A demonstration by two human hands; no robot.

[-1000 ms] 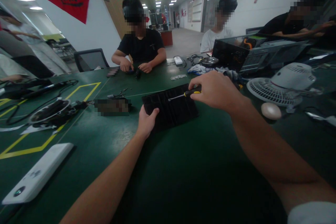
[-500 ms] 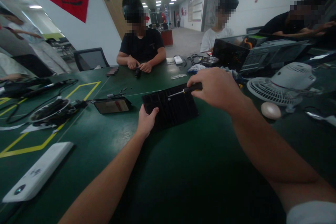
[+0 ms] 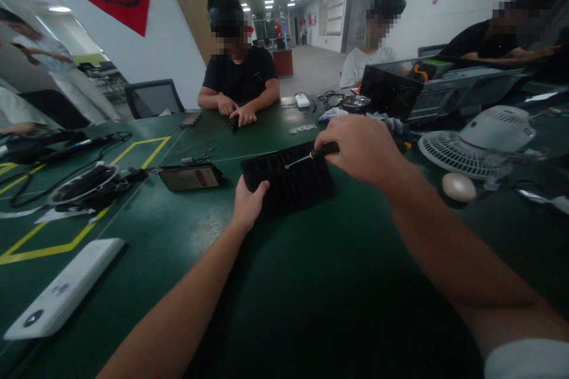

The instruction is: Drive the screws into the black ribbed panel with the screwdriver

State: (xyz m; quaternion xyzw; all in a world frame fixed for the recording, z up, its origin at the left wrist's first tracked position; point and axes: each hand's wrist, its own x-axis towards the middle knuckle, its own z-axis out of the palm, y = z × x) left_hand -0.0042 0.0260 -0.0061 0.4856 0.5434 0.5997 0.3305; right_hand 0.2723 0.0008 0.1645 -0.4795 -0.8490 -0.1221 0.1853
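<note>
My left hand [image 3: 249, 204] is closed on the lower left edge of a black ribbed plastic panel [image 3: 306, 189], its thumb lying on the face. The panel is tilted up toward me over the green table. In my right hand [image 3: 362, 145] is a screwdriver [image 3: 325, 151] with a black and yellow handle, gripped between thumb and fingers. Its thin shaft slants down to the left, and the tip meets a small silver round piece, which looks like a screw head, on the panel's upper middle. My right fingers hide part of the handle.
A propped phone-like device [image 3: 191, 177] stands left of the panel. A long white device [image 3: 64, 290] lies front left. On the right are a white fan [image 3: 466, 142], a rounded pale object [image 3: 459, 188] and an opened computer case [image 3: 444, 92]. A person [image 3: 240, 80] sits opposite.
My right hand and the screwdriver have shifted slightly left, and the tip has come down onto the silver piece. My left hand and the panel stay put.
</note>
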